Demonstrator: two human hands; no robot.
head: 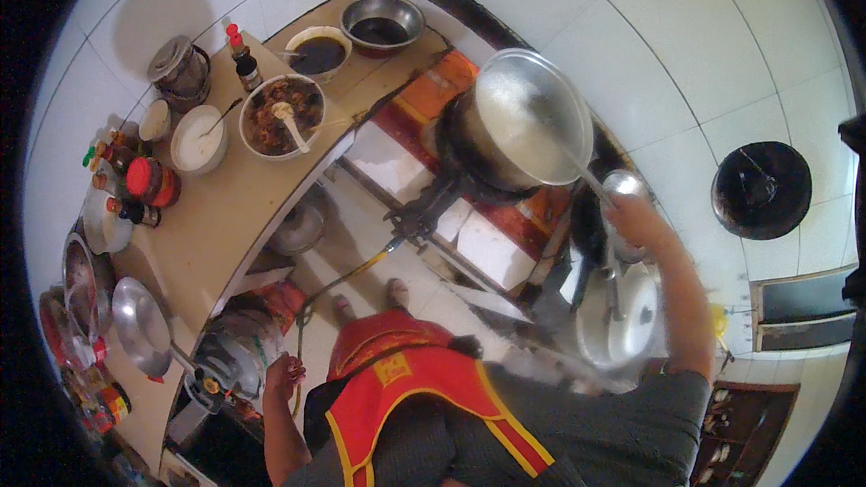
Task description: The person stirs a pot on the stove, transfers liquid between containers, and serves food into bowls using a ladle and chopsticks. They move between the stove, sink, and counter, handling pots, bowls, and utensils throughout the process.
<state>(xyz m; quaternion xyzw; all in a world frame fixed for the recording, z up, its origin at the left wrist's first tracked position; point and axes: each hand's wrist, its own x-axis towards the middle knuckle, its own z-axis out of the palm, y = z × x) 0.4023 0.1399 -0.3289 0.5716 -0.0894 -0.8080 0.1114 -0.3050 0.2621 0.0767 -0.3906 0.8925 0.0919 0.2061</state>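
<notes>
My right hand [634, 220] grips the long handle of a utensil [587, 174], whose far end reaches into a large metal pot [497, 142]. Pale, cloudy liquid seems to fill the pot, and the utensil's head is hidden in it. The pot sits on a blackened gas burner [423, 213]. At my left side, below the counter edge, my left hand [284, 375] hangs with its fingers curled; whether it holds anything is not clear. A gas hose [352, 276] runs from the burner down past that hand.
On the counter [223, 230] stand a bowl of dark chunky food [264, 125], a bowl of white contents [198, 141], bowls of dark liquid [318, 54], several bottles and a metal wok [139, 325]. A lidded pot [612, 338] is at right; a black pan [761, 189] hangs on the tiled wall.
</notes>
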